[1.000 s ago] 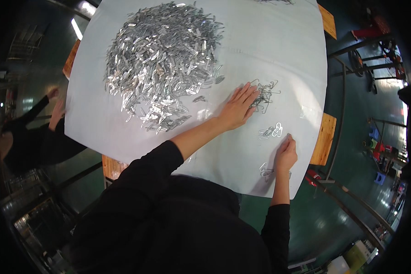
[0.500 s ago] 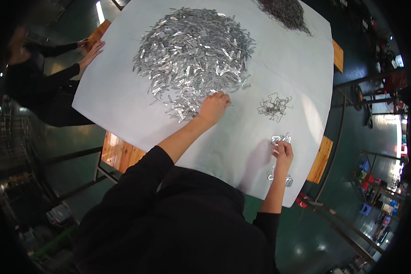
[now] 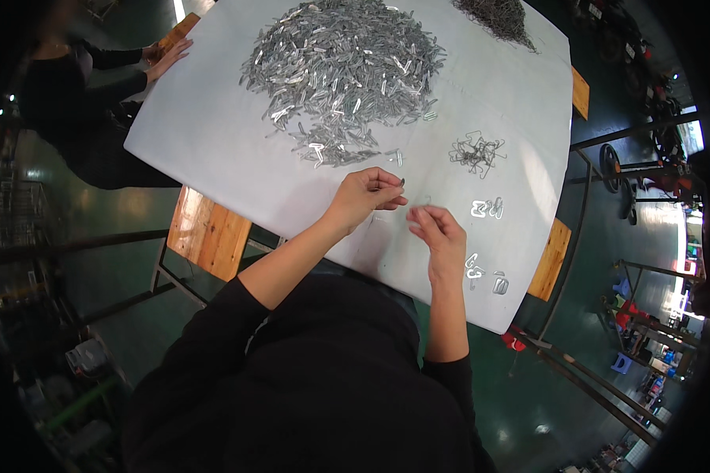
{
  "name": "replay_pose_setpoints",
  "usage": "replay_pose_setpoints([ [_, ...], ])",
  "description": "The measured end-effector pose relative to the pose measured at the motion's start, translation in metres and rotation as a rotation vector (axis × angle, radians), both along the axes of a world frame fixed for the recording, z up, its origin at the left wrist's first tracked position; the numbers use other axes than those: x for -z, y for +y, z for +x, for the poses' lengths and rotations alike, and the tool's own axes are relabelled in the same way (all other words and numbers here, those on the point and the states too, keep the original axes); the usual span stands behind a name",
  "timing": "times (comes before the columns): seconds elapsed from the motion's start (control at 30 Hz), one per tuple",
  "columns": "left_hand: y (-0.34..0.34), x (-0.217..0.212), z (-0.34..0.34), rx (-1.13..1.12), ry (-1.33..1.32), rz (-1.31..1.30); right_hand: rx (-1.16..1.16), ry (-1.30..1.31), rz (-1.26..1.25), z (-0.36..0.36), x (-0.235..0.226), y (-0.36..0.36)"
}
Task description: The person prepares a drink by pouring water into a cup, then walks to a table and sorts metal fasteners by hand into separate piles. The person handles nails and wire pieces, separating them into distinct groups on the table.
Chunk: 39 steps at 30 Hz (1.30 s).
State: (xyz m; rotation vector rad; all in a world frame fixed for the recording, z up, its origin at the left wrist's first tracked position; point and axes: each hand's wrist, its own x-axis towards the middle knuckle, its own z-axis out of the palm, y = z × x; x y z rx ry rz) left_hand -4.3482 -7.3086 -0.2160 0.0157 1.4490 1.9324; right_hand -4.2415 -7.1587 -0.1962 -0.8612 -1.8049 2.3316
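Note:
My left hand [image 3: 364,199] is raised over the near part of the white tabletop, fingertips pinched, with a small dark bit showing at them. Facing it, a short gap away, my right hand [image 3: 440,236] is also pinched; a faint blurred sliver shows above its fingertips. Neither held piece is clear enough to name. Beyond my left hand spreads a large heap of small, shiny, elongated metal pieces [image 3: 343,71]. A small tangle of bent wire hooks [image 3: 478,153] lies beyond my right hand. To its right is a small cluster of shiny metal loops [image 3: 487,208].
More metal loops [image 3: 475,266] lie near the table's right front corner. A dark pile of wire pieces [image 3: 497,17] is at the far edge. Another person's hand [image 3: 170,59] rests on the left edge of the white table [image 3: 205,162]. Wooden stools [image 3: 207,232] stand around it.
My left hand has drawn back from the heap toward me. My right hand has moved left from the metal loops, so both hands are now close together.

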Motion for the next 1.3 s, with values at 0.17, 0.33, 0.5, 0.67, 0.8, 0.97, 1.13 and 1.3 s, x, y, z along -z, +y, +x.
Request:
replay_pose_setpoints([
  [0.17,-0.011,-0.015,0.017,-0.056,0.173,-0.118,0.011,0.054,-0.092,-0.026,-0.017,-0.024],
  [0.33,-0.011,-0.011,0.017,-0.070,0.268,-0.207,0.040,-0.017,-0.099,-0.033,-0.010,-0.028],
  [0.5,-0.005,-0.005,0.013,-0.072,0.260,-0.245,0.034,-0.040,-0.123,-0.038,0.002,-0.023],
  [0.67,0.002,0.003,0.005,-0.030,0.264,-0.255,0.068,-0.062,-0.121,-0.044,0.015,-0.017],
  [0.8,0.009,0.015,-0.005,0.116,0.372,-0.326,0.191,-0.035,-0.070,-0.047,0.027,-0.009],
  [0.97,0.028,0.052,-0.058,0.076,0.903,-0.601,0.282,-0.029,-0.028,-0.045,0.033,0.010],
  [1.13,0.051,0.075,-0.075,0.222,1.105,-0.807,0.311,-0.031,0.010,-0.036,0.036,0.018],
  [1.3,0.048,0.057,-0.071,0.318,1.144,-0.797,0.303,-0.017,0.013,-0.031,0.038,0.011],
])
